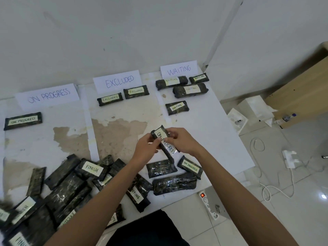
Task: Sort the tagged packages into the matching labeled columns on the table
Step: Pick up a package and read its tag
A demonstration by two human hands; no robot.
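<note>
Both hands hold one dark wrapped package tagged ON PROGRESS [162, 137] above the middle of the table. My left hand [147, 148] grips its near left side, and my right hand [179, 139] pinches its right edge. Paper column signs lie at the back: ON PROGRESS [48, 95], EXCLUDED [119, 80], WAITING [179, 69]. One package [23, 120] lies in the ON PROGRESS column, two [110, 99] in EXCLUDED, several [190, 89] in WAITING. A heap of unsorted packages [67, 185] covers the near left of the table.
Another ON PROGRESS package [190, 166] and two face-down ones [174, 185] lie near my right forearm. A power strip [209, 204] sits on the floor by the table's right edge, with white cables [276, 189], a charger [290, 159] and boxes [252, 107] beyond.
</note>
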